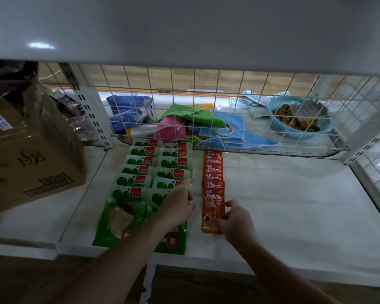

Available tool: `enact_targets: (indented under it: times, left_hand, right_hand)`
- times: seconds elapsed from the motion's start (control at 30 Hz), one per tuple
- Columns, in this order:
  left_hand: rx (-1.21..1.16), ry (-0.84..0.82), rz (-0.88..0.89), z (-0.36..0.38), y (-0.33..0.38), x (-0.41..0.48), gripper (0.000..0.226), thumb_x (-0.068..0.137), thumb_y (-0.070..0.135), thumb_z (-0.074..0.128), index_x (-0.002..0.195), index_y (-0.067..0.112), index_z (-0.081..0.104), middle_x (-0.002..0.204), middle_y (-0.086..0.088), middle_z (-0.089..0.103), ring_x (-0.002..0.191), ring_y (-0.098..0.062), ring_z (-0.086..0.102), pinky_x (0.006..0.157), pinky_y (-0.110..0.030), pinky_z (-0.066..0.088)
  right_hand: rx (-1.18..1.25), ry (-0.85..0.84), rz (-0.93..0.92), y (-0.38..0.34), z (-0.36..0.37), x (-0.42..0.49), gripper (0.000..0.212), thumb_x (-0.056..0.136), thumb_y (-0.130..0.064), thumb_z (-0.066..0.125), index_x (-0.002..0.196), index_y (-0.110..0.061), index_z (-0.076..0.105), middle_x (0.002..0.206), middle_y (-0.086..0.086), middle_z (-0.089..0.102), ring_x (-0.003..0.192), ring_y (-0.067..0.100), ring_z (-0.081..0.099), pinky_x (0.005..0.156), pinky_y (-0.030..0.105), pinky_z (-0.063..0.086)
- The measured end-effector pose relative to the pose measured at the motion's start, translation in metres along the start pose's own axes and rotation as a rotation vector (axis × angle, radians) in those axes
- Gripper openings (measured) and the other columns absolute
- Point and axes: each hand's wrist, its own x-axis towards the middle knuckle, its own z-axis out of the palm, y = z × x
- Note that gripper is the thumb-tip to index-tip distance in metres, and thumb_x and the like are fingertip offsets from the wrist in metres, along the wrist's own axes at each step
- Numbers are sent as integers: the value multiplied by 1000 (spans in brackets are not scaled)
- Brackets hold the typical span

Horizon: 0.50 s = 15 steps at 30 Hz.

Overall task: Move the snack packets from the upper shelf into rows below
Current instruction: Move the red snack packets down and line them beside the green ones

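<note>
Layout on lower shelf [283,205]: three rows, each overlapped like shingles, running from wire grid [228,110] at back toward front edge. Green packets [138,178]: two rows close side by side, left of centre. Red packets [213,170]: one narrow row just right of green rows, parted from them by thin strip of bare shelf. Front red packet [212,205]: flat, topmost in row, nearest front edge, printed face up.

Right hand [237,222]: at lower right corner of front red packet. Fingers curled, narrow, pinching packet along right edge and lower face.

Left hand [178,205]: above front end of right green row. Forefinger straight, pointed toward back, tip beside gap between green and red. Remaining fingers loosely bent, holding nothing visible. Contact between palm and packets beneath: cannot tell.

Upper shelf [184,29]: underside only, across top of view; top surface hidden.

Cardboard box [31,154]: on adjoining shelf at left. Behind grid: cloths [195,119] in green, pink and blue, and blue basket [305,134] with brown contents.
</note>
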Motion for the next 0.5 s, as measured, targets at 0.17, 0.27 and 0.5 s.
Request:
enact_targets:
  times: [0.17, 0.27, 0.5]
  left_hand:
    - [15, 5, 12, 3, 2, 3, 73, 89, 9, 69, 150, 26, 32, 98, 9, 56, 91, -7, 60, 77, -23, 52]
    - [14, -2, 25, 5, 5, 2, 71, 90, 8, 68, 150, 23, 34, 100, 8, 57, 91, -7, 60, 76, -22, 52]
    - [10, 35, 81, 1, 26, -19, 54, 97, 22, 61, 146, 25, 38, 122, 5, 58, 97, -2, 58, 72, -13, 47]
  right_hand:
    - [-49, 4, 13, 2, 3, 0, 37, 88, -28, 71, 120, -17, 56, 108, 1, 69, 91, 11, 68, 81, 29, 60]
    - [-61, -15, 16, 1, 1, -1, 38, 89, -28, 71, 121, -16, 56, 110, 2, 69, 92, 11, 69, 81, 28, 59]
    - [-249, 64, -71, -12, -33, -16, 64, 89, -36, 69, 143, -13, 44, 130, 7, 60, 113, 16, 59, 95, 31, 52]
